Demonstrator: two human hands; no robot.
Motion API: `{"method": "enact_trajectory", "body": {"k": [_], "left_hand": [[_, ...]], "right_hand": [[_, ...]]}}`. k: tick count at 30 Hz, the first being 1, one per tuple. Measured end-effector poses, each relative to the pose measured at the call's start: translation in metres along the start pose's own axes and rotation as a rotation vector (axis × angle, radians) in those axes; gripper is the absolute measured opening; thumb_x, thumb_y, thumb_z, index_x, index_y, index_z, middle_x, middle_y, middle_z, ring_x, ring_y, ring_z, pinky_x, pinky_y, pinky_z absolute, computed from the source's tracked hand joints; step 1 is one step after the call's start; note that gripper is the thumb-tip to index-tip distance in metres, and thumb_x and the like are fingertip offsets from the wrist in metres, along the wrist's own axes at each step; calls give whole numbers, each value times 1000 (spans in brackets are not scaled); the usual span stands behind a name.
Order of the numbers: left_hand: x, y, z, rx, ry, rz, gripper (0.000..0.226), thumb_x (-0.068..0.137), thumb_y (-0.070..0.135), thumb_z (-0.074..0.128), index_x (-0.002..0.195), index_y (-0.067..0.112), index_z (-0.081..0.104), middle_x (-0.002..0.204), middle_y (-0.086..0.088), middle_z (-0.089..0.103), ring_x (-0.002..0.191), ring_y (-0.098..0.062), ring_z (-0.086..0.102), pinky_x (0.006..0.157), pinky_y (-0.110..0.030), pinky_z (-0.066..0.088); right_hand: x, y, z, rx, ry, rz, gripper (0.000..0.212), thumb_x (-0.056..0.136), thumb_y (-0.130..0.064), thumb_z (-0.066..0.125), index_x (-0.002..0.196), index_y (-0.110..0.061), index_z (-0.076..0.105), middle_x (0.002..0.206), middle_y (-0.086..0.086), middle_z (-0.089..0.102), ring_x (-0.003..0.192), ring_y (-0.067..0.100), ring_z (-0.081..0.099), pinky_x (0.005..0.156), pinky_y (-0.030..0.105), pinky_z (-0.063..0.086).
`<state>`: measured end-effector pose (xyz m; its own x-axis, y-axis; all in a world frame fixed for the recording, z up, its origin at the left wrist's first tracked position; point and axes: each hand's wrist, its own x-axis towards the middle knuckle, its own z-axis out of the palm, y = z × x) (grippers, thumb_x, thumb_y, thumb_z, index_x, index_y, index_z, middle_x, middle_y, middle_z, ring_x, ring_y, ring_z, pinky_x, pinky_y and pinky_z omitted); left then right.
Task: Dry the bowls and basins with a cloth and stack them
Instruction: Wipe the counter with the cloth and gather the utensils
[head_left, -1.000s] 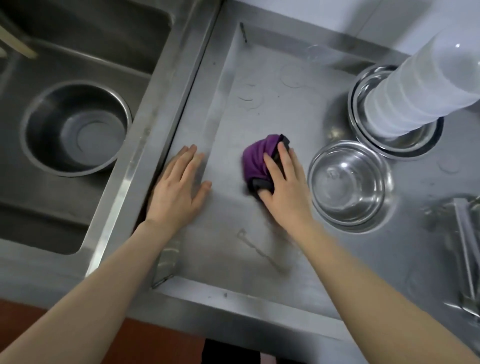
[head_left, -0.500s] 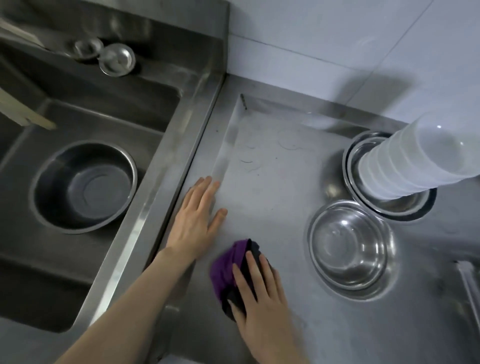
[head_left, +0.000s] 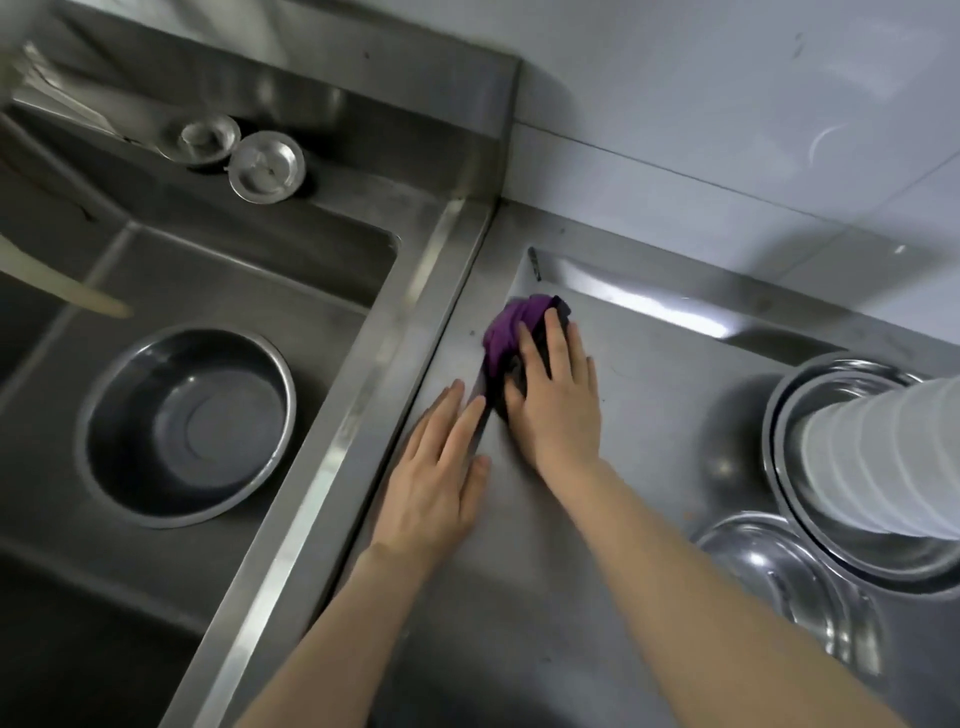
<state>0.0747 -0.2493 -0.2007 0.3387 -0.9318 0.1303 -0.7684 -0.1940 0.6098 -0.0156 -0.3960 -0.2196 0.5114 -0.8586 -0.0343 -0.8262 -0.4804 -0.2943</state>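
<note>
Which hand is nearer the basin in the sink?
Left. The left hand lies flat on the counter right of the basin; the right hand presses the cloth farther right.

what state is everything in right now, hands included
cloth, bunched, pressed on the counter by the right hand
right hand, fingers flat on the cloth
left hand, flat on the counter
basin in the sink, upright, empty
white bowls, stacked inside a steel basin
steel bowl, upright, unstacked
</note>
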Motion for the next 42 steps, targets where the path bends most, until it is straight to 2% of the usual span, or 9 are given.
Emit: {"method": "enact_trajectory", "body": {"k": [5, 9, 14, 18, 25, 30, 32, 36, 42], "left_hand": [[2, 0, -1, 2, 13, 4, 51, 99, 29, 37, 143, 6, 44, 151, -12, 39, 142, -24, 36, 115, -33, 32], [-2, 0, -1, -5, -1, -27, 51, 98, 30, 39, 145, 10, 42, 152, -8, 39, 142, -20, 34, 115, -33, 32], [-3, 4, -2, 32, -49, -61, 53, 98, 37, 41, 146, 15, 41, 153, -4, 38, 144, -17, 31, 115, -31, 31], [5, 11, 0, 104, -54, -74, 55, 95, 40, 44, 145, 17, 41, 149, -7, 41, 140, -25, 35, 111, -39, 37], [94, 12, 22, 233, -151, 92, 62, 93, 49, 39, 148, 20, 35, 156, -7, 32, 148, -23, 19, 117, -45, 27], [112, -1, 33, 321, -150, 84, 65, 93, 52, 39, 148, 19, 35, 156, -8, 32, 148, -23, 19, 120, -39, 21], [111, 0, 32, 283, -135, 77, 63, 94, 50, 38, 148, 18, 36, 155, -8, 33, 148, -22, 20, 118, -41, 27], [111, 0, 31, 243, -111, 77, 60, 94, 46, 37, 145, 15, 40, 154, -8, 37, 147, -21, 24, 117, -41, 30], [111, 2, 29, 240, -110, 103, 55, 94, 40, 37, 142, 14, 43, 153, -8, 38, 146, -22, 24, 117, -41, 28]], "right_hand": [[34, 7, -9, -48, -30, -31, 60, 99, -41, 44, 154, -26, 29, 166, 5, 10, 152, 30, 8, 123, 45, 14], [-35, 2, -7, 8, -37, -107, 63, 95, -43, 47, 153, -28, 30, 165, 4, 15, 152, 28, 9, 123, 46, 14], [-155, 13, 3, -44, 63, -167, 62, 85, -42, 55, 143, -21, 51, 156, 11, 37, 144, 34, 33, 113, 51, 32], [-146, 24, 2, -77, 77, -207, 60, 85, -41, 57, 142, -23, 53, 156, 10, 38, 143, 33, 36, 111, 49, 33], [-28, 65, -13, -47, 170, 45, 56, 92, -40, 46, 145, -23, 48, 158, 7, 35, 147, 30, 27, 117, 47, 25], [29, 110, -35, -202, 193, -26, 52, 101, -39, 40, 150, -23, 39, 163, 5, 24, 149, 30, 23, 120, 45, 22], [28, 120, -38, -185, 208, 75, 53, 103, -38, 41, 153, -22, 34, 164, 7, 18, 150, 30, 19, 120, 45, 24], [-10, 107, -28, -26, 281, 544, 58, 99, -35, 49, 151, -15, 37, 164, 13, 17, 148, 37, 23, 109, 51, 39], [-106, 89, -20, -126, 218, 410, 60, 96, -41, 43, 150, -14, 38, 161, 14, 24, 146, 37, 25, 115, 52, 34]]}}
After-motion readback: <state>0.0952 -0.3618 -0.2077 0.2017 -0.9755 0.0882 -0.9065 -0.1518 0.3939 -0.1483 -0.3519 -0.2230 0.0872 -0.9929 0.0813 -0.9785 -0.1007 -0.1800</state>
